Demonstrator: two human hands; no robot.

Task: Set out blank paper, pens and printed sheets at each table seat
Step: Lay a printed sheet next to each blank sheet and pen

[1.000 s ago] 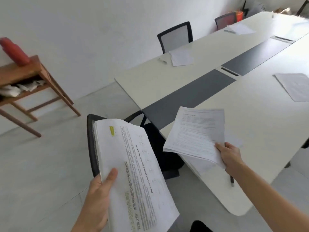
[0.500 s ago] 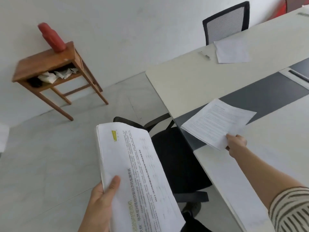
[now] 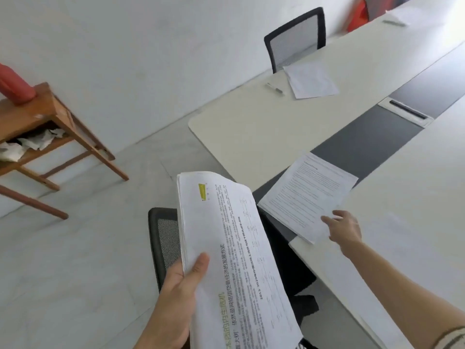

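**One sheet down at the end seat, a heavy stack in hand**

The long white counter [image 3: 251, 137], with its grey middle strip, runs away from me to the right. A black mesh chair [image 3: 163, 238] stands at its near end, just below my arms.

My left hand [image 3: 173, 306] grips the thick stack of printed sheets [image 3: 234, 260]. The thumb presses across the top page, the fingers are underneath, and the far end of the stack bows away from me.

My right hand [image 3: 344, 227] is loose and holds nothing. Its fingers stretch toward the near corner of a single printed sheet [image 3: 307, 195]. That sheet lies at the end seat, across the grey strip and right along the counter's end edge. I cannot tell whether my fingertips touch it.

At the far seat, by the other chair [image 3: 297, 36], a blank paper [image 3: 312, 79] lies with a pen [image 3: 275, 88] just beside it.

The single sheet worries me most. It sits so close to the edge that one corner looks to hang over the chair. A brush from my wrist could drag it off onto the seat.

The stack is the other risk. I have it by one end only, so if I tilt it the upper pages may fan out and slide to the floor.

I cannot make out a pen or blank paper at this end seat, so I could walk on and leave it short.
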